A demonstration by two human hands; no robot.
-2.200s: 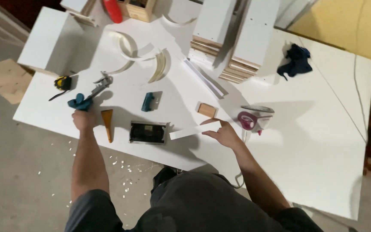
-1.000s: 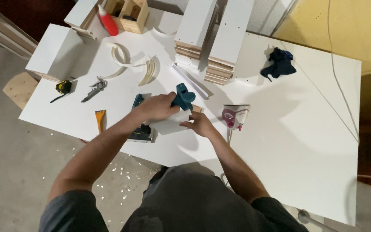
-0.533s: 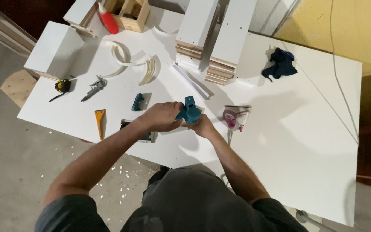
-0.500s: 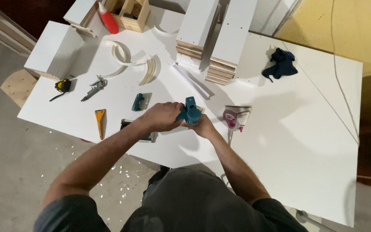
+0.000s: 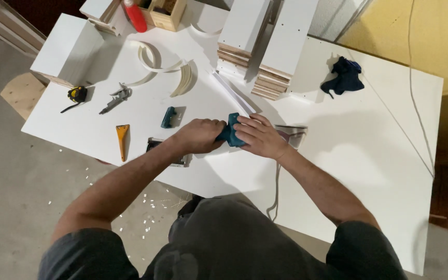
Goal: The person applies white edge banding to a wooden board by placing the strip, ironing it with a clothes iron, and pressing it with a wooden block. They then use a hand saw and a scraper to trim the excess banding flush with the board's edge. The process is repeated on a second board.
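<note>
Both hands are meeting over the middle of the white table (image 5: 369, 171), closing together around a small teal tool (image 5: 231, 133): the left hand (image 5: 199, 136) is gripping its near end with curled fingers, while the right hand (image 5: 257, 137) is wrapping over its far side. Just left of the hands a small dark metal box (image 5: 156, 147) is lying on the table, with a teal-handled tool (image 5: 168, 117), an orange scraper (image 5: 122, 139), a grey clamp (image 5: 115, 98) and a yellow tape measure (image 5: 77, 94) lying further out. Curved white strips (image 5: 182, 78) and stacked white boards (image 5: 263, 46) are sitting toward the far edge, and a dark blue cloth (image 5: 346, 75) is lying to the right. Below the table a grey concrete floor (image 5: 16, 176) is showing, sprinkled with white chips, and a yellow wall (image 5: 416, 31) is rising behind.
</note>
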